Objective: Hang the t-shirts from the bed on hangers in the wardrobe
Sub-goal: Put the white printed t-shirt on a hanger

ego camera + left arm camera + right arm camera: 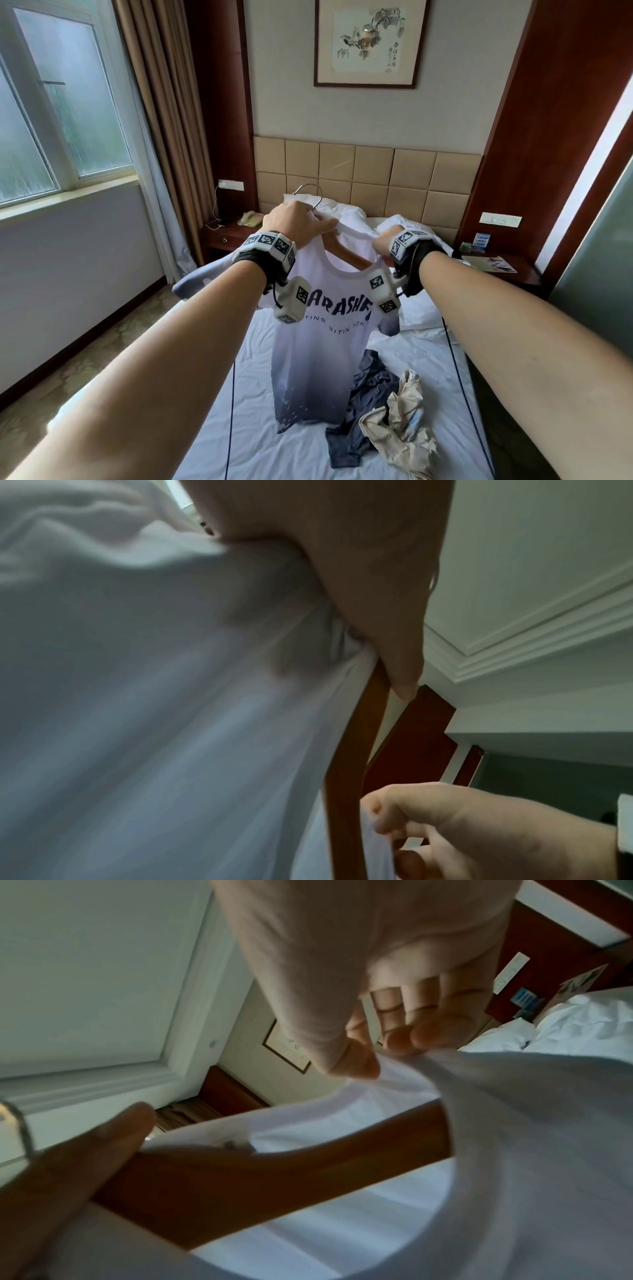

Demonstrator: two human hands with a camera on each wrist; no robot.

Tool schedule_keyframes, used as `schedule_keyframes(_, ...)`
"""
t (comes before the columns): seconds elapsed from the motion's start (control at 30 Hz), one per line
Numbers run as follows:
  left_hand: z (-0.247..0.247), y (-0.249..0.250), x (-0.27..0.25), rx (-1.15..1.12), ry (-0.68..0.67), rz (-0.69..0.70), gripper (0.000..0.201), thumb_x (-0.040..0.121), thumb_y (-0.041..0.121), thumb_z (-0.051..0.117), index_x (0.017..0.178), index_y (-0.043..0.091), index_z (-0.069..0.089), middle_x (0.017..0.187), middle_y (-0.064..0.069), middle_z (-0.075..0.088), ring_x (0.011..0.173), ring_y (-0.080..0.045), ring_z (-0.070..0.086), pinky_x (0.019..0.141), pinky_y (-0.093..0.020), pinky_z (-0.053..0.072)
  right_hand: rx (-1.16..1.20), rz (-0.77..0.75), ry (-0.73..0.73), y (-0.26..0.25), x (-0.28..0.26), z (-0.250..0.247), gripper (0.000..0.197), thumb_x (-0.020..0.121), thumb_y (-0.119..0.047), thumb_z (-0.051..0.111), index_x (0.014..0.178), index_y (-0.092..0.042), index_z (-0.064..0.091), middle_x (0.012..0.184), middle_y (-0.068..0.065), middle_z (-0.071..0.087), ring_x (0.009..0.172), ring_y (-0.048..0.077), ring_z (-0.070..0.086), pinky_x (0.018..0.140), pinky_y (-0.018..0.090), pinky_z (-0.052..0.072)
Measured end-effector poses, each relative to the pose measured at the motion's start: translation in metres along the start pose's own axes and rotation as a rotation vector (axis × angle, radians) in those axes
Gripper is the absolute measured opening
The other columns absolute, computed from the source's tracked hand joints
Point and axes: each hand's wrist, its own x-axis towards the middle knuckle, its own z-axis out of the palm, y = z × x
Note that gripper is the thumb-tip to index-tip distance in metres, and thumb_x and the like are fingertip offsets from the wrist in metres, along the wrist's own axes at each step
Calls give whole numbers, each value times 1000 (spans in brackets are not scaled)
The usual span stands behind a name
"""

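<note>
- head view: the white t-shirt [320,346] hangs in the air over the bed [260,442], half dressed on a wooden hanger [346,249] whose metal hook [313,194] rises past the left hand [296,221].
- the left hand is clenched on the hanger's top together with the shirt's left shoulder; the right hand [385,245] pinches the collar on the right side.
- a dark garment [368,407] and a beige garment [399,431] lie crumpled on the near right of the bed, waiting their turn.
- left wrist view: the left hand [359,574] bunches cloth against the wooden hanger [352,750]; a looser bunch would probably let the shoulder seam slide along the arm and sit flat.
- the right hand [479,829] holds a fold of fabric near the bar.
- right wrist view: thumb and fingertips [424,1035] of the right hand [369,988] nip the collar edge of the t-shirt [514,1137], with the hanger [274,1172] bare across the neck opening.
- the sound move looks to be stretching the collar outward and over the right arm's tip, gently so the neckline keeps its shape.
- keeping the hanger level should stop the dressed side slipping off.
- the wardrobe is not identifiable in any view.
</note>
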Motion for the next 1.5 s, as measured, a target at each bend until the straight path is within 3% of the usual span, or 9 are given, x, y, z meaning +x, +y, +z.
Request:
schedule_keyframes(0.13, 3, -6, 9, -98, -163, 9, 63, 64, 86, 56, 71, 25, 66, 70, 6, 68, 67, -14, 63, 59, -29, 51, -181, -96, -63, -31, -25, -10, 26, 85, -21, 52, 101, -5, 64, 100, 13, 68, 87, 29, 63, 87, 39, 52)
schedule_keyframes(0.23, 2, -4, 8, -228, -216, 13, 51, 76, 72, 63, 61, 23, 56, 56, 7, 53, 55, -13, 50, 51, -25, 38, -262, -293, -130, -45, -42, -10, 25, 82, -26, 46, 97, -21, 66, 104, 4, 62, 98, 26, 60, 90, 35, 51)
schedule_keyframes(0.33, 3, -1, 13, -354, -227, -7, 55, 83, 57, 67, 55, 15, 45, 52, 6, 41, 48, -11, 36, 47, -20, 28, -308, -413, -177, -58, -49, -4, 29, 82, -12, 62, 110, -11, 66, 106, 9, 65, 101, 28, 60, 83, 33, 47)
schedule_keyframes(0.47, 2, 3, 20, -437, -261, 17, 55, 78, 67, 65, 68, 13, 64, 63, 4, 54, 61, -13, 48, 60, -26, 36, -403, -497, 23, -68, -50, 2, 56, 69, -31, 66, 124, -32, 55, 115, -3, 66, 110, 22, 62, 96, 39, 47)
schedule_keyframes(0.63, -1, 6, 21, -567, -332, 107, 67, 76, 70, 65, 92, 5, 71, 90, -9, 73, 86, -23, 68, 87, -36, 54, -259, -594, 226, -61, -55, -5, 59, 74, -15, 70, 126, -33, 49, 120, -2, 65, 106, 26, 61, 78, 32, 40)
schedule_keyframes(0.7, -3, 9, 14, -558, -319, 102, 76, 71, 79, 59, 99, 9, 71, 96, -13, 73, 86, -22, 68, 85, -43, 54, -205, -576, 255, -59, -52, -9, 53, 75, -18, 73, 123, -30, 52, 113, 2, 67, 100, 29, 62, 73, 29, 38)
schedule_keyframes(0.83, -2, -2, 8, -458, -212, 29, 60, 80, 75, 53, 58, 20, 56, 56, 5, 47, 55, -17, 42, 55, -28, 35, -146, -450, 314, -49, -42, -20, 46, 77, -22, 73, 119, -29, 56, 105, 4, 68, 96, 32, 63, 77, 31, 49)
schedule_keyframes(1.3, -18, -24, 9, -139, -16, -288, 30, 90, 33, 46, 82, 13, 67, 86, -11, 65, 80, -32, 57, 74, -31, 46, -144, -266, 487, -32, -33, -43, 35, 79, -25, 69, 104, -25, 45, 94, 3, 66, 82, 33, 64, 69, 34, 51)
schedule_keyframes(1.5, -17, -18, 3, -285, -42, -91, 38, 94, 34, 55, 60, 19, 55, 63, -2, 51, 63, -23, 48, 55, -26, 36, -145, -292, 499, -37, -45, -49, 35, 80, -22, 67, 109, -19, 47, 95, 6, 63, 83, 33, 62, 71, 36, 50)
